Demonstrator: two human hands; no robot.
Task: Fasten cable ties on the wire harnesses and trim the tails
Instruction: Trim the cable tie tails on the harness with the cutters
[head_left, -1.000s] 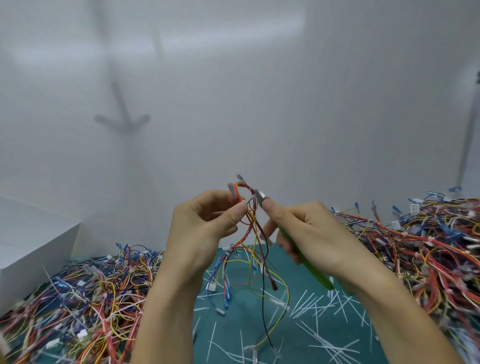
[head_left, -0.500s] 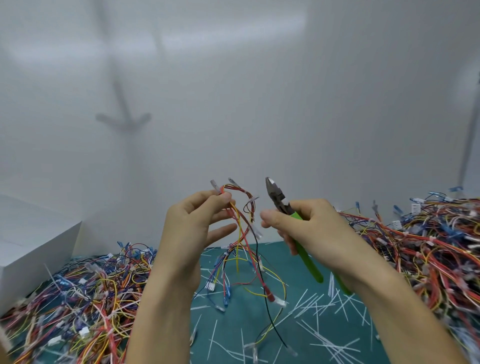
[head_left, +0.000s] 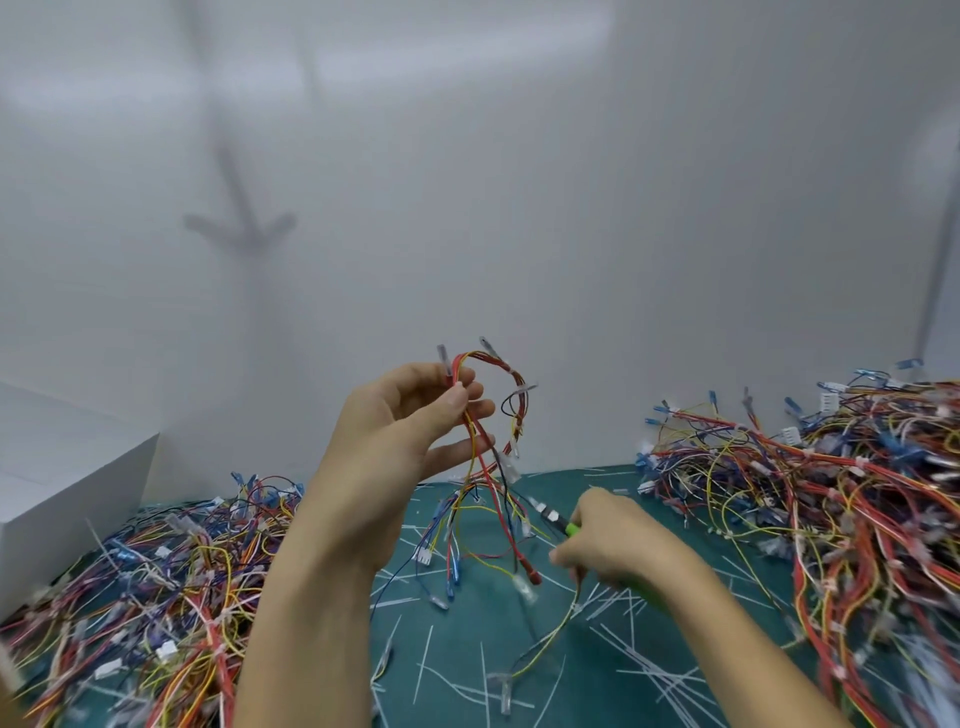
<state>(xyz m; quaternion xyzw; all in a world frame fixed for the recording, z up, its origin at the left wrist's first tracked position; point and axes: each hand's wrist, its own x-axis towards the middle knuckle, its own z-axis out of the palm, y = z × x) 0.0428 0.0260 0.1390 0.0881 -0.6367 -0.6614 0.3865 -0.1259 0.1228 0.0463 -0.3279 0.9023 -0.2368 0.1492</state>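
My left hand (head_left: 400, 431) is raised above the green mat (head_left: 467, 649) and pinches a wire harness (head_left: 488, 467) of red, yellow, black and blue wires near its top loop. The harness hangs down, and its connectors dangle just over the mat. A small white cable tie (head_left: 524, 388) sits on the loop's right side. My right hand (head_left: 613, 540) is low over the mat, to the lower right of the harness, and grips green-handled cutters (head_left: 558, 522). Their metal jaws point up-left and are blurred.
A large heap of harnesses (head_left: 831, 493) fills the right side. Another heap (head_left: 145, 597) lies at the left. A white box (head_left: 62, 493) stands at the far left. Several cut white tie tails (head_left: 639, 660) litter the mat. A white wall rises close behind.
My right hand has dropped with the cutters from beside the harness loop down toward the mat. My left hand has stayed raised, holding the harness.
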